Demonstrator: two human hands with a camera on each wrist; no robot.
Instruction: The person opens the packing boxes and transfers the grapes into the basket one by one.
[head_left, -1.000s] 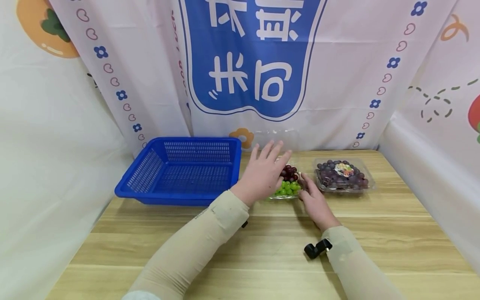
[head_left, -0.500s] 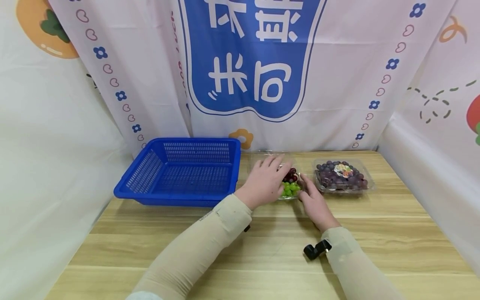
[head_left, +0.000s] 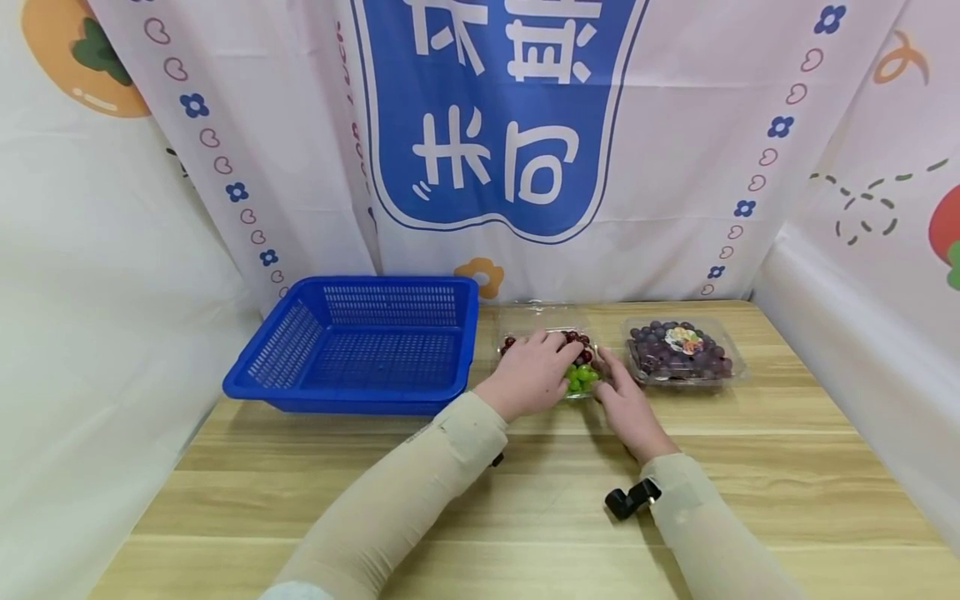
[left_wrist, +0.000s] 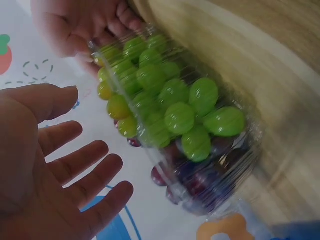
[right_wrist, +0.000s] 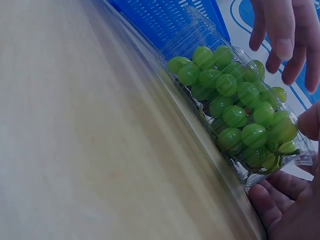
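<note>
A clear plastic fruit box (right_wrist: 245, 172) stands at the back of the table with its lid (head_left: 542, 315) folded back behind it. Green grapes (head_left: 581, 379) fill its front part, and dark red grapes (head_left: 579, 340) lie behind them. Over the fruit hovers my left hand (head_left: 528, 373), fingers apart; the left wrist view shows nothing in it and a gap to the grapes. My right hand (head_left: 628, 404) grips the right end of the box, its fingers low on the wall and its thumb by the upper edge. My left hand hides part of the box in the head view.
An empty blue plastic basket (head_left: 465, 367) stands just left of the box. To the right sits another clear box of dark purple grapes (head_left: 678, 354), lid on and labelled. A printed cloth (head_left: 637, 208) hangs behind the wooden table (head_left: 555, 508).
The lid has tipped back from upright to lying behind the box. My left hand has come down and nearer over the grapes. My right hand stays at the box's right end.
</note>
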